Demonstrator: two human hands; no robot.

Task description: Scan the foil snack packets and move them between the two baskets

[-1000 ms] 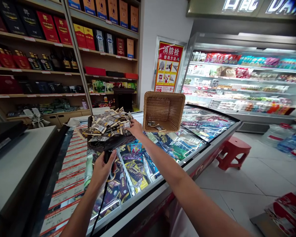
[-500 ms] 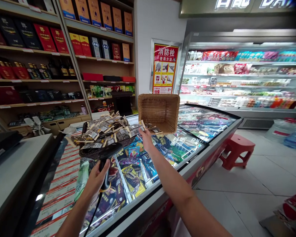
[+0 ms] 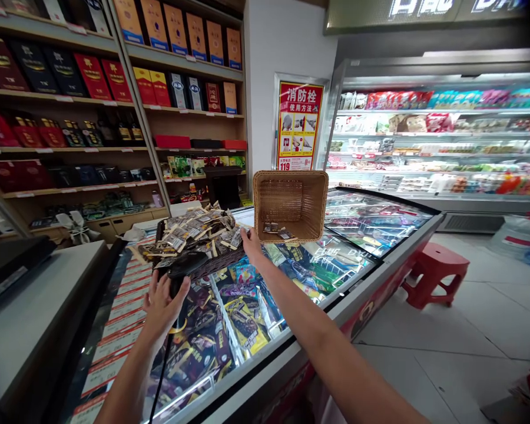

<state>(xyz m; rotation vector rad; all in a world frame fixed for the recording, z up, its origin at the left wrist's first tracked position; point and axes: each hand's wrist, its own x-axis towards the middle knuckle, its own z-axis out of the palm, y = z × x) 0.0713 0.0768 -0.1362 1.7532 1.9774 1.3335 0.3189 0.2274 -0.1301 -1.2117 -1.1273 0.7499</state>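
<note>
In the head view, a dark wicker basket point(image 3: 218, 264) heaped with small packets point(image 3: 189, 229) sits on the freezer's glass top. My right hand point(image 3: 252, 246) is closed at the basket's right end, its fingers partly hidden by the rim. My left hand point(image 3: 165, 300) has a black handheld scanner point(image 3: 188, 264) between thumb and fingers, near the basket's front left corner. The fingertips lie close to the basket wall; whether they touch it I cannot tell. From the scanner a black cable point(image 3: 161, 377) hangs down. Just right of my right hand, a tan wicker basket point(image 3: 290, 203) faces me with a few packets point(image 3: 277, 231) inside.
Under the glass of the chest freezer point(image 3: 318, 324) lie colourful ice-cream packs point(image 3: 242, 324). A grey counter point(image 3: 39, 282) is at left. Shelves of boxed bottles point(image 3: 92, 76) line the back. A red stool point(image 3: 437, 274) stands at right, before a lit chiller point(image 3: 433, 135).
My right hand has shifted left, from the tan basket's edge to the dark basket's end. My left hand moved up with the scanner, fingers spreading towards the basket. The view turned slightly left.
</note>
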